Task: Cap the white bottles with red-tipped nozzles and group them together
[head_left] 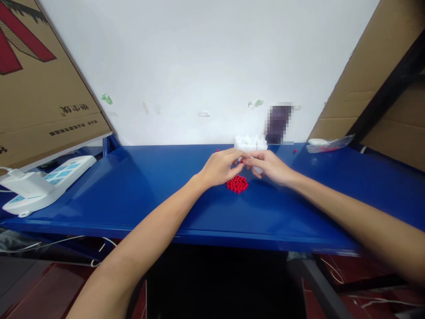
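Currently the left hand (219,167) and right hand (272,167) meet fingertip to fingertip just above the red beads (237,184), which are heaped mid-table (133,195). Right fingers (254,160) are curled, pinching a small white piece (258,170). Left fingers (236,155) are pressed together against it; whether they grip anything is too small to tell.

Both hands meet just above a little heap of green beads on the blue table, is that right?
Not quite: the beads are red, not green. The head view shows the left hand and the right hand meeting just above that little heap on the blue table.
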The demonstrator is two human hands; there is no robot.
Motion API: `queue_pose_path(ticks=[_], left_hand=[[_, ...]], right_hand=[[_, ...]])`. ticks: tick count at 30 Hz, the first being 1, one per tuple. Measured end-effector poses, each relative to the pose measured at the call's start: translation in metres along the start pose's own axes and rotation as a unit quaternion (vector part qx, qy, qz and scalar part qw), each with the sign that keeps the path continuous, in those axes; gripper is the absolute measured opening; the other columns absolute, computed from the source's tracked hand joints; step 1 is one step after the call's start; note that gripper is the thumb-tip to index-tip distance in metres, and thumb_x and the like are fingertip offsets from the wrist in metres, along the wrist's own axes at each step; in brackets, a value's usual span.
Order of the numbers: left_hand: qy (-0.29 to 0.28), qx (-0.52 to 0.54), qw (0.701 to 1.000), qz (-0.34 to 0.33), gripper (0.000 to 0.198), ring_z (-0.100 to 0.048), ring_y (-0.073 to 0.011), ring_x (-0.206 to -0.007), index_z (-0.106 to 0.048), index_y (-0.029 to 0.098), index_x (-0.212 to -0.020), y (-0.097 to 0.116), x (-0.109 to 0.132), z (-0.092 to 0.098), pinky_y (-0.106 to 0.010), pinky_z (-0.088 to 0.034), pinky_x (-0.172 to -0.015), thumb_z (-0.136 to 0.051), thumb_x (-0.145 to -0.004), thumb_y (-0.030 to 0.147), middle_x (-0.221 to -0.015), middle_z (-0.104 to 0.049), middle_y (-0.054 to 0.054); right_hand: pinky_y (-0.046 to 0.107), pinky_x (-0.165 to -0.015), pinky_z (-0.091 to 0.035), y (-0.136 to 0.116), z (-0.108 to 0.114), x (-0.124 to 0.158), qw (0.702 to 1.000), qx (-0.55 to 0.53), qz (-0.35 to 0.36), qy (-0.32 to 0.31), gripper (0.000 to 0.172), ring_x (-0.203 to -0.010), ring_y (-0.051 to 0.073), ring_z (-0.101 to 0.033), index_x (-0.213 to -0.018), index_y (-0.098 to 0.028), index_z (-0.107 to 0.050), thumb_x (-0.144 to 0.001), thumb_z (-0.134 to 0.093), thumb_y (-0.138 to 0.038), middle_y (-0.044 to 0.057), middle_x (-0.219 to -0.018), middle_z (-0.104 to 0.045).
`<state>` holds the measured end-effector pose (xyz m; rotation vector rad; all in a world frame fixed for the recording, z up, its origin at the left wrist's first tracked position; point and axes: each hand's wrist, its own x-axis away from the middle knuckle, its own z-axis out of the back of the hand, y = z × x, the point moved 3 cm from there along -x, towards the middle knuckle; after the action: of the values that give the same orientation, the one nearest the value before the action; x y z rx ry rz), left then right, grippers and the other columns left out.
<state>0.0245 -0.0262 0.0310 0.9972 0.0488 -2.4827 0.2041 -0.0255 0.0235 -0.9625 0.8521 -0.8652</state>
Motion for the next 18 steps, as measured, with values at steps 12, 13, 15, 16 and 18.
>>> queue_pose_path(ticks=[12, 13, 15, 16, 18], left_hand=[[0.042, -0.023, 0.999, 0.007, 0.012, -0.062, -0.0135, -0.074, -0.069, 0.018, -0.097, -0.0008, 0.0001, -0.0002, -0.027, -0.048, -0.069, -0.059, -0.099, 0.024, -0.086, -0.069, -0.005], [0.047, -0.021, 0.999, 0.011, 0.012, -0.061, -0.0135, -0.073, -0.068, 0.018, -0.096, -0.0019, 0.0003, -0.0002, -0.027, -0.048, -0.069, -0.059, -0.100, 0.025, -0.085, -0.068, -0.004], [0.056, -0.016, 0.998, 0.014, 0.013, -0.060, -0.0132, -0.072, -0.068, 0.018, -0.096, -0.0039, 0.0007, -0.0002, -0.027, -0.047, -0.069, -0.060, -0.100, 0.027, -0.083, -0.067, -0.003], [0.059, -0.013, 0.998, 0.014, 0.013, -0.060, -0.0131, -0.071, -0.068, 0.018, -0.096, -0.0047, 0.0009, -0.0002, -0.027, -0.047, -0.069, -0.061, -0.100, 0.028, -0.082, -0.067, -0.003], [0.062, -0.012, 0.998, 0.015, 0.012, -0.059, -0.0127, -0.070, -0.068, 0.018, -0.096, -0.0056, 0.0010, -0.0003, -0.027, -0.046, -0.068, -0.061, -0.100, 0.027, -0.081, -0.066, -0.002]], right_hand=[[0.027, -0.043, -0.025, 0.0034, -0.0021, 0.0002, 0.996, -0.078, -0.028, -0.020, 0.023, -0.041, 0.011, -0.041, -0.094, -0.021, -0.059, -0.083, -0.067, -0.040, -0.005, -0.053, -0.056], [0.028, -0.043, -0.025, 0.0032, -0.0025, 0.0005, 0.995, -0.090, -0.035, -0.016, 0.025, -0.041, 0.012, -0.041, -0.100, -0.022, -0.055, -0.081, -0.064, -0.036, -0.006, -0.053, -0.056], [0.028, -0.045, -0.025, 0.0023, -0.0028, 0.0012, 0.991, -0.123, -0.045, -0.010, 0.037, -0.043, 0.014, -0.041, -0.108, -0.026, -0.045, -0.073, -0.057, -0.027, -0.007, -0.057, -0.057], [0.028, -0.046, -0.026, 0.0017, -0.0026, 0.0014, 0.989, -0.140, -0.048, -0.009, 0.044, -0.045, 0.014, -0.042, -0.108, -0.028, -0.040, -0.067, -0.055, -0.024, -0.007, -0.062, -0.058], [0.029, -0.051, -0.028, 0.0007, -0.0013, 0.0015, 0.985, -0.163, -0.048, -0.007, 0.054, -0.050, 0.014, -0.044, -0.105, -0.029, -0.032, -0.056, -0.051, -0.019, -0.006, -0.072, -0.060]])
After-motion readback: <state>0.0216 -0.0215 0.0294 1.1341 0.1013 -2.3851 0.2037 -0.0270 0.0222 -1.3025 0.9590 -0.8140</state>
